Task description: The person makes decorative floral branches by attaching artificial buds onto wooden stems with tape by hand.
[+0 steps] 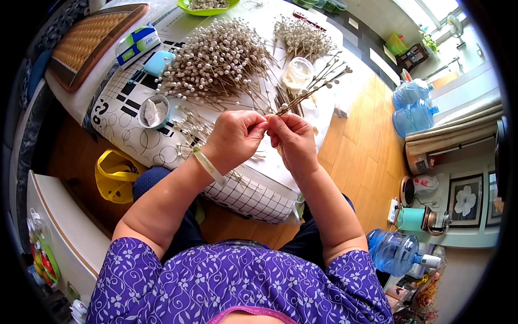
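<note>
Over the table edge, my left hand and my right hand meet at their fingertips. My right hand is closed in a pinch on a thin brown branch with pale buds, which slants up to the right. My left fingers are pinched against the right ones; what lies between them is hidden. Beyond the hands is a large heap of white-budded stems. An open clear jar with pale contents stands behind the branch. Loose budded stems lie beside my left hand.
A round tin with white material sits at left, near a blue box and a tissue pack. More stems and a green bowl are farther back. A yellow bag hangs below the left table edge.
</note>
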The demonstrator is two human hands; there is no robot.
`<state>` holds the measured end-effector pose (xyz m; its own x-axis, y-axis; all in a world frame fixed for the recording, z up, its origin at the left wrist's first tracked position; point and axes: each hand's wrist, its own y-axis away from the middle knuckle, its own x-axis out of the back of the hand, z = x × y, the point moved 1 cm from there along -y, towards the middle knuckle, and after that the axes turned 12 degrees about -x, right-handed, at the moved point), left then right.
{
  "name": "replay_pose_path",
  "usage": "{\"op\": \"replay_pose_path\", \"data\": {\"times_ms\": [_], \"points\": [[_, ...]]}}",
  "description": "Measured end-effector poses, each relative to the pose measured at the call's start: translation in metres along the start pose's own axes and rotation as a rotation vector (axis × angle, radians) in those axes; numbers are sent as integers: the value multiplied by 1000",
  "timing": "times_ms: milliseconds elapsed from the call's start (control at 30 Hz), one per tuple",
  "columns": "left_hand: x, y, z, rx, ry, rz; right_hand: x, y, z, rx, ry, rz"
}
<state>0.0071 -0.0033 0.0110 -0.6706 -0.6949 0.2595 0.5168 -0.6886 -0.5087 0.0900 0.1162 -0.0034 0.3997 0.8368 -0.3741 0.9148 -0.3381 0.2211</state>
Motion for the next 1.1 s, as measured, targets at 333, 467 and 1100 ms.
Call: {"op": "replay_pose_path", "data": {"times_ms": [333,467,1100], "points": [[11,-3,-10,552,718,-171,2,-4,2,64,39,-8],[3,1,-9,434,488,-147,6,-6,7,22,96,10],[6,-1,1,-295,-484,-117,3,-2,4,-33,30,18]]}}
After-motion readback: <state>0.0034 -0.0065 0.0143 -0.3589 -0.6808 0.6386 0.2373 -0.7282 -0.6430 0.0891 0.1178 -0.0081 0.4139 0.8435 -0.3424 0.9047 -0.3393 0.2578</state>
